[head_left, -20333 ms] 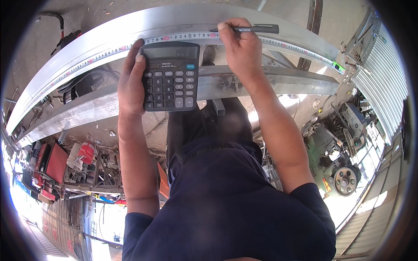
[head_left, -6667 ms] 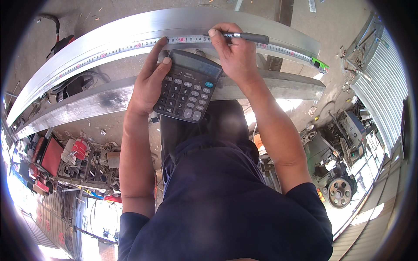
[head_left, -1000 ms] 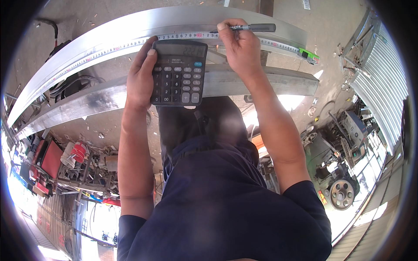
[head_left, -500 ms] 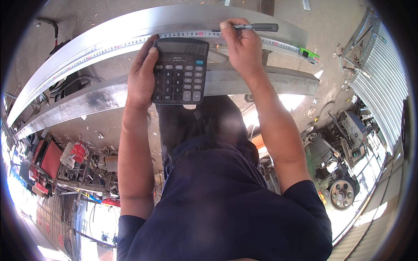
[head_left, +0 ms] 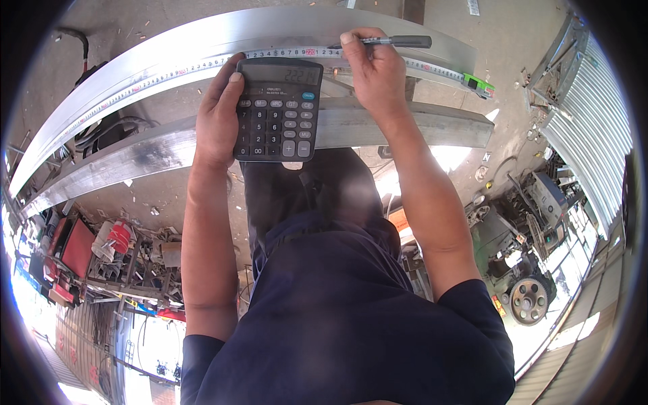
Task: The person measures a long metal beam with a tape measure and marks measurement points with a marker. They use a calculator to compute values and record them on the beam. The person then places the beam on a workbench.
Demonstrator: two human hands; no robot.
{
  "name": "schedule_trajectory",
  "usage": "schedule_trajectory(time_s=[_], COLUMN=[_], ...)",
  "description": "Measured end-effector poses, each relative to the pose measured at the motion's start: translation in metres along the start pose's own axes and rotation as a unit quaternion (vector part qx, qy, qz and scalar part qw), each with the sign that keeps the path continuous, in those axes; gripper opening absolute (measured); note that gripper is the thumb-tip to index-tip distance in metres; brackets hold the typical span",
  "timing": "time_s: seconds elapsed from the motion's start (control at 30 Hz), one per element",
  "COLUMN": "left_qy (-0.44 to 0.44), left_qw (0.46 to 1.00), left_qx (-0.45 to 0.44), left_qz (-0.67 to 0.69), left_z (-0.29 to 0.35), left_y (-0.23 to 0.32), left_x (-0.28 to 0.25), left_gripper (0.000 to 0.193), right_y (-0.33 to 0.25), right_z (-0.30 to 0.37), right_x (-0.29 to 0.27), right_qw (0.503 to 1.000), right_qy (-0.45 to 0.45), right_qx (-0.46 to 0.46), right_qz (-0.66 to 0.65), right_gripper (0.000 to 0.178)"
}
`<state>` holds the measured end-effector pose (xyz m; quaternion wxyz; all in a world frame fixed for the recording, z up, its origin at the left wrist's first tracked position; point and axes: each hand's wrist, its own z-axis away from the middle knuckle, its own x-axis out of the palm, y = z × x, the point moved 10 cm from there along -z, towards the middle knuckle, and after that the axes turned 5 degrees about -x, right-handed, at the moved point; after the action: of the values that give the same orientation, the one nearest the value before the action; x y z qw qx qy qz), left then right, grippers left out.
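A black desk calculator (head_left: 278, 111) is gripped along its left side by my left hand (head_left: 219, 121), thumb on its front and fingers at the back edge. My right hand (head_left: 378, 71) pinches a black marker pen (head_left: 410, 42); its tip points left, close to a stretched tape measure (head_left: 290, 53). That tape lies along a long silvery metal piece (head_left: 236, 34) and ends on the right at a green tape case (head_left: 478, 86). Part of the tape is hidden behind my right hand and the calculator.
Nearer to me a square metal tube (head_left: 412, 125) runs across below the long piece. A cluttered rack (head_left: 135, 263) stands at the lower left. Machinery with a spoked wheel (head_left: 528, 302) is at the lower right, and a corrugated metal sheet (head_left: 590, 128) at the right.
The calculator and my left hand have shifted very slightly left. My right hand and the marker pen stay in place.
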<state>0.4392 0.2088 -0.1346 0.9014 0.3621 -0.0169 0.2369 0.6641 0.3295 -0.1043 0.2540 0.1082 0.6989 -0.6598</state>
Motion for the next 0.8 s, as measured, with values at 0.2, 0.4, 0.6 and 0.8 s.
schedule_trajectory(time_s=[0.2, 0.4, 0.6, 0.8], left_qy=[0.001, -0.003, 0.003, 0.004], left_qw=[1.0, 1.0, 1.0, 1.0], left_qx=[0.003, 0.001, -0.005, -0.003], left_qz=[0.002, 0.005, 0.006, 0.003], left_z=[0.0001, -0.0007, -0.0001, 0.0], left_y=[0.0006, -0.0004, -0.0019, -0.0005], left_x=[0.0005, 0.0007, -0.0004, 0.0], left_gripper=[0.049, 0.049, 0.049, 0.048], right_y=[-0.001, -0.0014, -0.0014, 0.001], right_z=[0.0, 0.0, 0.0008, -0.001], right_x=[-0.0007, -0.0002, 0.0, 0.0], right_qw=[1.0, 1.0, 1.0, 0.999], right_qy=[0.005, 0.003, 0.002, 0.001], right_qx=[0.003, 0.005, 0.018, 0.021], right_qz=[-0.009, -0.009, -0.022, -0.024], right_gripper=[0.028, 0.029, 0.03, 0.029])
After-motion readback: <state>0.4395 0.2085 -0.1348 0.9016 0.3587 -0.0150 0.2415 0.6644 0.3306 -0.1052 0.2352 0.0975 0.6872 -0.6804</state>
